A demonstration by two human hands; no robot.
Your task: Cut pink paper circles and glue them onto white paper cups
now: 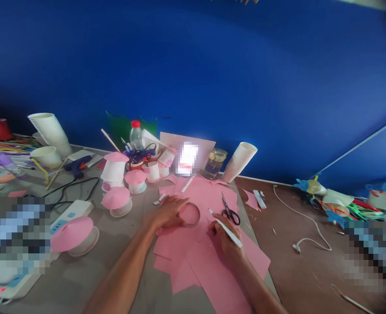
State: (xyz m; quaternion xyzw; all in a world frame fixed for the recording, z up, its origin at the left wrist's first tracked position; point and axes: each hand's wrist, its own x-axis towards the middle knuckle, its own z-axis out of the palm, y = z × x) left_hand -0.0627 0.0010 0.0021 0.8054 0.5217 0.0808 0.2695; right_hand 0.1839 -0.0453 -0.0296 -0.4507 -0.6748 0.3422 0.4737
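Observation:
Pink paper sheets (209, 270) lie overlapping on the table in front of me. My left hand (171, 213) has its fingers curled against a thin round ring (199, 216) lying flat on the pink paper. It looks like a tape core, and pink shows through its middle. A white pen (227, 231) is gripped in my right hand (227, 244), a little to the right of the ring, its tip pointing up and left. Black-handled scissors (231, 213) rest on the paper just beyond the right hand. Small white strips (159, 199) lie beside the left hand.
Paper cups with pink cone tops (116, 198) stand at left, near a power strip (72, 216) and a glue gun (77, 165). At the back are a lit phone (187, 158), a jar (214, 163) and stacked cups (240, 161). A white cable (306, 213) lies right.

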